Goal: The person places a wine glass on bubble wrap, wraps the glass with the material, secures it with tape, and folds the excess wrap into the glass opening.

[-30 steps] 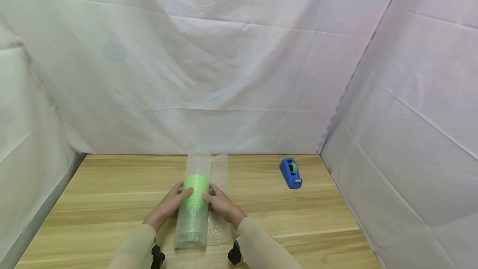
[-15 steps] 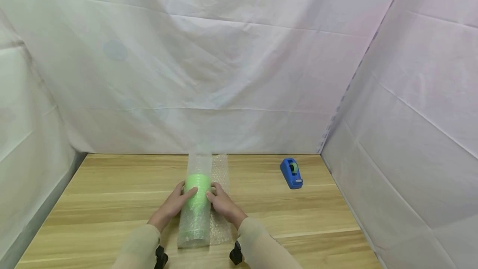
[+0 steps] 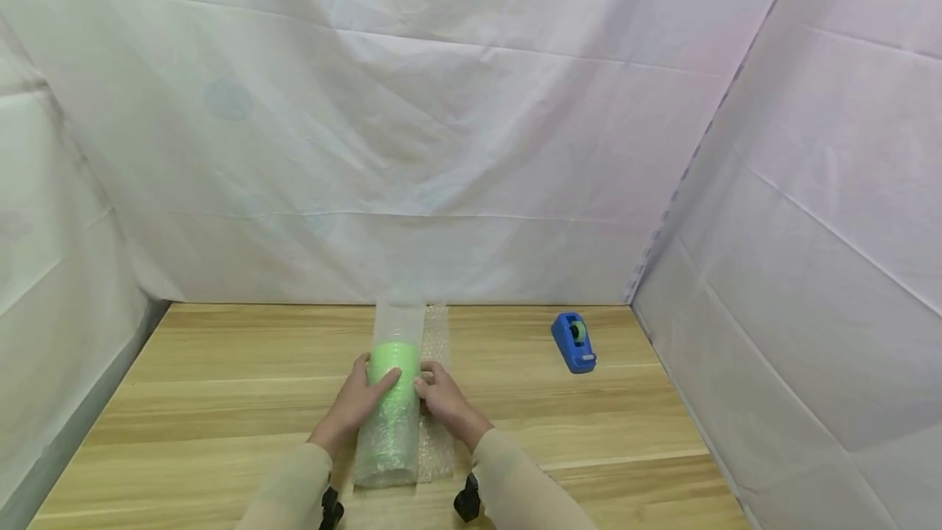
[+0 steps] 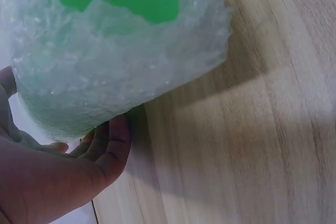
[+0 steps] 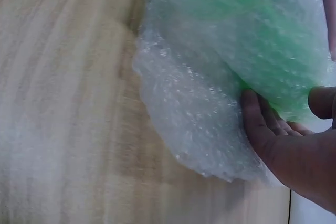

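In the head view, a bright green cylinder point(image 3: 395, 360) lies lengthwise on the table, rolled in clear bubble wrap point(image 3: 388, 456). The wrap reaches past both of its ends. My left hand point(image 3: 358, 397) holds the roll from the left, thumb on top and fingers down its side. From the right, my right hand point(image 3: 445, 401) grips the opposite side, its thumb at the green part. In the left wrist view the fingertips point(image 4: 119, 129) curl under the wrapped roll. A flat flap of bubble wrap point(image 5: 194, 114) spreads beneath the right fingers in the right wrist view.
A blue tape dispenser point(image 3: 574, 343) with a green tape roll stands at the table's back right. The wooden table point(image 3: 221, 383) ends at a white cloth backdrop point(image 3: 478, 145). Another white cloth wall point(image 3: 809, 268) borders the right side.
The wrapped cylinder has rolled slightly to the right, and less of the flat flap shows beside it. My left hand has moved right with it; my right hand has shifted slightly.
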Available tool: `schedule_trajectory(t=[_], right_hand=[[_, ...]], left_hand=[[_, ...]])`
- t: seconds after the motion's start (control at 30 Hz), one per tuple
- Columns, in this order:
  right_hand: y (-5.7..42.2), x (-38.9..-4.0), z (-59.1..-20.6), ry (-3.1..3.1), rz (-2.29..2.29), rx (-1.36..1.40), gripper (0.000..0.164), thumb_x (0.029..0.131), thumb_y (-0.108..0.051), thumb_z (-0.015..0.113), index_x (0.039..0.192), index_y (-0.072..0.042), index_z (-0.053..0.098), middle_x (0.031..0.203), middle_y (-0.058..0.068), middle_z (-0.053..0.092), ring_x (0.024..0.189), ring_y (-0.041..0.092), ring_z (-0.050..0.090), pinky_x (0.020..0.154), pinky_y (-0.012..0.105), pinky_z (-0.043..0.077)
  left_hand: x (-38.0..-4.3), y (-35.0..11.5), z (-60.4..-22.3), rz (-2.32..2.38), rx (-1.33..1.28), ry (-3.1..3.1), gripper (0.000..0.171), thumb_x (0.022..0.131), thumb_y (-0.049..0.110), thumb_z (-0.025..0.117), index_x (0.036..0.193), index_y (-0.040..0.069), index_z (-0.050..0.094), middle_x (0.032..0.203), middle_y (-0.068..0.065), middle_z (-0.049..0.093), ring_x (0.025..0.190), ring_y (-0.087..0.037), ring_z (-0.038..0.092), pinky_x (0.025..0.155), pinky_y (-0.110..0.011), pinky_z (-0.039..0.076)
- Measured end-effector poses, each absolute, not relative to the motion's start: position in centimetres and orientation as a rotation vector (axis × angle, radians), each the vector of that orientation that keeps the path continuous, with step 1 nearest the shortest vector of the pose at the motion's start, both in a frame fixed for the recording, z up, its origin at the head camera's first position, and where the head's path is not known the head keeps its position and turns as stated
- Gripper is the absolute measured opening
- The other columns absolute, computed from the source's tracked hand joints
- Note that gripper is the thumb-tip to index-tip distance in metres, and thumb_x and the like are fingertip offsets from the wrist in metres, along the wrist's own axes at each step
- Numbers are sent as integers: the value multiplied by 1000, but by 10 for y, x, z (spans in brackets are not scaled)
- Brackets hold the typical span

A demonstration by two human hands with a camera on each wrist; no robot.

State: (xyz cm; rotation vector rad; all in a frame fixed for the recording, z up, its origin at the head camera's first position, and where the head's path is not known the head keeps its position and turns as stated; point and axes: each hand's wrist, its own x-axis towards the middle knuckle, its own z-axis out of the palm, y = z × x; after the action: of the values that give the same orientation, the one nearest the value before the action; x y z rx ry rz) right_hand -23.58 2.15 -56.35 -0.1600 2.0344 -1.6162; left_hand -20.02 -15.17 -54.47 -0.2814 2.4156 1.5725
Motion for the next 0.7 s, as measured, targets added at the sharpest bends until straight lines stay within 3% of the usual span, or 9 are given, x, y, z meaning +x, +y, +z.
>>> schedule_trajectory(t=[0.1, 0.3, 0.47, 0.6, 0.7], right_hand=[[21, -238, -559, 2073, -1580, -167, 42, 95, -24, 41, 133, -7, 40, 125, 12, 53, 104, 20, 56, 89, 44, 47], [20, -242, -555, 2071, -1507, -256, 54, 97, -41, 35, 140, -9, 36, 135, 7, 47, 125, 26, 44, 104, 51, 34], [23, -243, -555, 2060, -1472, -303, 61, 94, -53, 35, 141, -14, 34, 129, 4, 52, 120, 22, 49, 103, 49, 36], [21, -243, -556, 2090, -1429, -299, 64, 94, -53, 35, 143, -12, 32, 134, 7, 48, 124, 24, 46, 104, 49, 34], [18, -240, -556, 2073, -1426, -287, 65, 95, -51, 35, 143, -8, 29, 141, 10, 41, 131, 27, 38, 107, 50, 30]], left_hand=[[-200, -150, -544, 1578, -304, 2410, 95, 87, 60, 45, 144, 0, -1, 146, -32, 16, 133, -48, 21, 102, -62, 27], [-200, -147, -546, 1582, -330, 2387, 98, 86, 62, 44, 143, 1, -6, 142, -36, 21, 128, -49, 30, 99, -59, 35], [-200, -145, -546, 1576, -316, 2381, 98, 86, 65, 42, 143, 3, -7, 139, -38, 23, 125, -50, 34, 97, -59, 37], [-201, -149, -546, 1634, -312, 2321, 87, 90, 63, 34, 144, 7, -5, 144, -34, 19, 128, -50, 30, 98, -61, 34], [-203, -155, -544, 1676, -294, 2283, 72, 95, 52, 29, 145, 10, 0, 145, -31, 19, 128, -49, 30, 98, -61, 34]])
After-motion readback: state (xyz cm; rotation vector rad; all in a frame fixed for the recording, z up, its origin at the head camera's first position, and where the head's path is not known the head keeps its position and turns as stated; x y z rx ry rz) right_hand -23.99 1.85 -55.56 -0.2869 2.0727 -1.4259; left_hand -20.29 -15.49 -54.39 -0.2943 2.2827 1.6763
